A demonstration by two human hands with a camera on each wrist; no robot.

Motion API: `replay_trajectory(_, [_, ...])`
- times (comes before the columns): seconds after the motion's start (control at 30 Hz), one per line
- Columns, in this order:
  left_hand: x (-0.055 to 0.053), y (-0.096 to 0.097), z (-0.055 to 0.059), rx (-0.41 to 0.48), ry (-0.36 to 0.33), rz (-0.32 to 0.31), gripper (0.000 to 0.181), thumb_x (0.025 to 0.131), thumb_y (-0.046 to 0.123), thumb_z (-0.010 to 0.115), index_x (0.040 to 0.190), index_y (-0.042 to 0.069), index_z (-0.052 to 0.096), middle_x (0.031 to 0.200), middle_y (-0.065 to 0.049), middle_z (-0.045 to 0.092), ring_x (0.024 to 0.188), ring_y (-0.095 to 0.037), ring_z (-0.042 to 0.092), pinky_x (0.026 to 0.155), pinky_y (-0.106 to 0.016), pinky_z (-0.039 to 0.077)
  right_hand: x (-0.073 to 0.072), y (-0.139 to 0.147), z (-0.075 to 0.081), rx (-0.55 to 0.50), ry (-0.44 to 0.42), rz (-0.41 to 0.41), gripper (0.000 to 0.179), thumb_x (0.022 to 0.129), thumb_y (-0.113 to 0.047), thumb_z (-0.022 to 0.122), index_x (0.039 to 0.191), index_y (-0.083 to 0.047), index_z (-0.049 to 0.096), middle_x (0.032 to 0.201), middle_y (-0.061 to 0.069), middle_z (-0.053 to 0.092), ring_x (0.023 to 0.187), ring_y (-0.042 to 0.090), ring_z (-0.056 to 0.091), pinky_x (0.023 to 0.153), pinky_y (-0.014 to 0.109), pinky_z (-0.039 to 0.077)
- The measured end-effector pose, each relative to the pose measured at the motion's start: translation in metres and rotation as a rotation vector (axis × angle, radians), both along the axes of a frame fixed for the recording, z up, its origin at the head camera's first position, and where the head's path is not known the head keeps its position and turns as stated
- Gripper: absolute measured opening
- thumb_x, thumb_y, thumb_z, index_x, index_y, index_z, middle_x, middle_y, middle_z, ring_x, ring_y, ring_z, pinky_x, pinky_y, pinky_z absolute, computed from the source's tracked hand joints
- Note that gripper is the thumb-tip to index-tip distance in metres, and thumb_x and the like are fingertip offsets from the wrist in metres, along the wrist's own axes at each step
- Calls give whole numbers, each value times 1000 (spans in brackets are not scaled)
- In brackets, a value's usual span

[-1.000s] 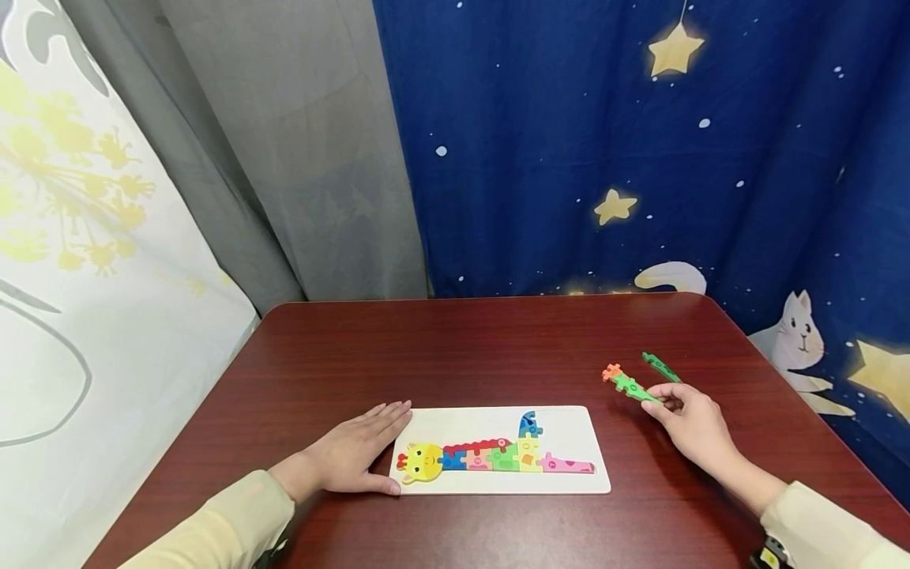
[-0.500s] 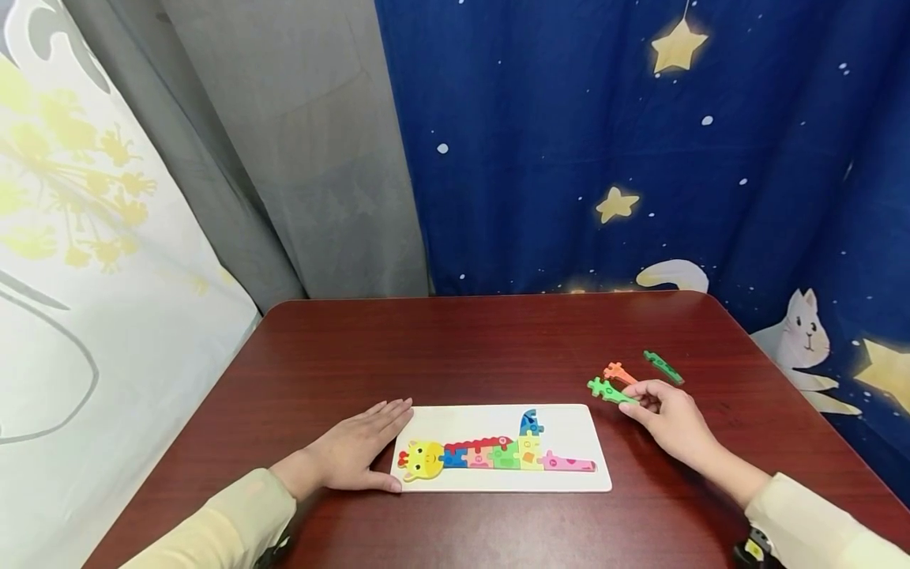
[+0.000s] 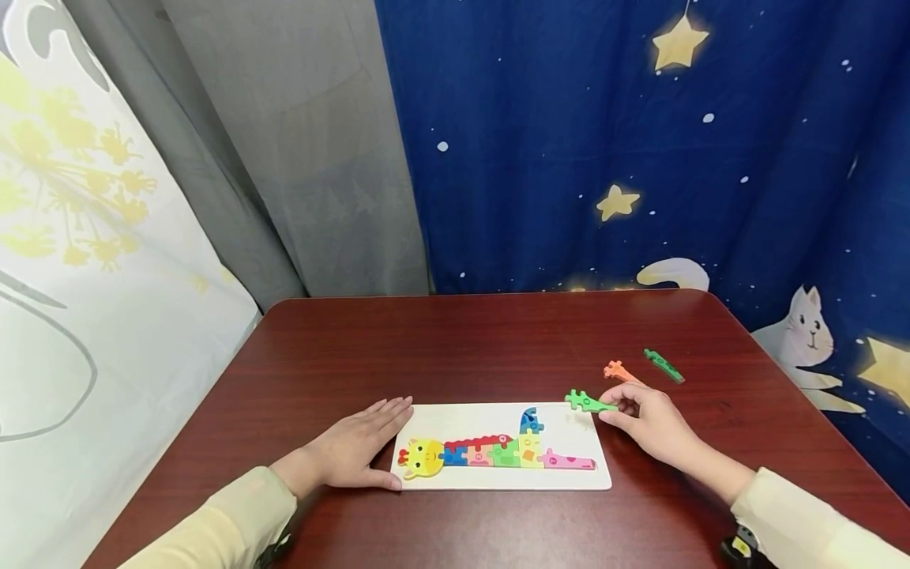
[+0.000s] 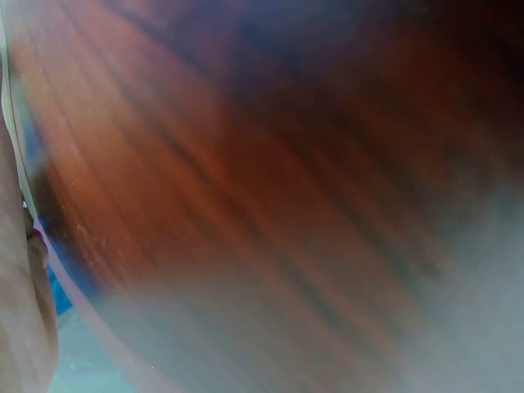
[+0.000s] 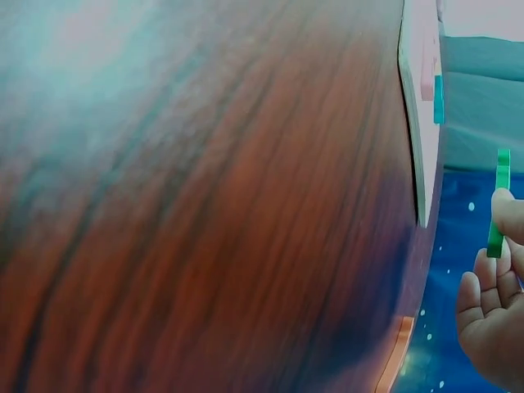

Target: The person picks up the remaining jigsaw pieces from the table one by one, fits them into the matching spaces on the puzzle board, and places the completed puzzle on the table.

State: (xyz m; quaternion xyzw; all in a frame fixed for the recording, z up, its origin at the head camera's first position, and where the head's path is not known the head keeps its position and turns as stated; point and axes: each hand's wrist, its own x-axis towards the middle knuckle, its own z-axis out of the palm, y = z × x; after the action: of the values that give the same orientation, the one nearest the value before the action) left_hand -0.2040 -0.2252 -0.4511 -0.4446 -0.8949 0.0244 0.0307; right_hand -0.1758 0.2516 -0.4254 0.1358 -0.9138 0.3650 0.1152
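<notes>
A white puzzle board (image 3: pixel 462 419) lies on the table, bearing a giraffe built of colourful pieces with a yellow giraffe head (image 3: pixel 424 458) at its left end. My left hand (image 3: pixel 355 446) rests flat at the board's left edge, fingers straight. Pinched between thumb and fingers of my right hand (image 3: pixel 650 419) is a light green puzzle piece (image 3: pixel 584 401), its knobbed end over the board's upper right corner. The right wrist view shows that green piece (image 5: pixel 501 205) held edge-on, clear of the table. A pink piece (image 3: pixel 569 462) lies at the giraffe's right, a blue piece (image 3: pixel 530 421) above its yellow one.
Beyond my right hand lie an orange puzzle piece (image 3: pixel 618 371) and a dark green puzzle piece (image 3: pixel 664 366). The reddish-brown table (image 3: pixel 426 348) ends at a blue starry curtain (image 3: pixel 526 158) and a grey curtain (image 3: pixel 341 174). The left wrist view is mostly blurred table.
My right hand has carried the light green piece leftward, from beside the orange piece to the board's upper right corner. The orange piece stays on the table. My left hand stays put.
</notes>
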Motion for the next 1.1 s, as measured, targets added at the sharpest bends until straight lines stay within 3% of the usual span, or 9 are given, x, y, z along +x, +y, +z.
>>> replay_trajectory(0.8, [1, 1, 4, -22, -45, 15, 105, 84, 80, 38, 154, 3, 21, 160, -11, 19, 145, -23, 19, 116, -38, 21, 2, -21, -8, 19, 2, 287, 14, 82, -9, 78, 87, -17, 66, 79, -12, 53, 72, 13, 50, 61, 26, 45])
replay_trajectory(1.1, [1, 1, 3, 2, -27, 4, 104, 84, 79, 39, 154, 3, 23, 159, -11, 21, 145, -24, 22, 115, -39, 23, 3, -23, -14, 17, -11, 319, 15, 81, -10, 78, 86, -17, 66, 78, -13, 52, 71, 12, 51, 61, 26, 44])
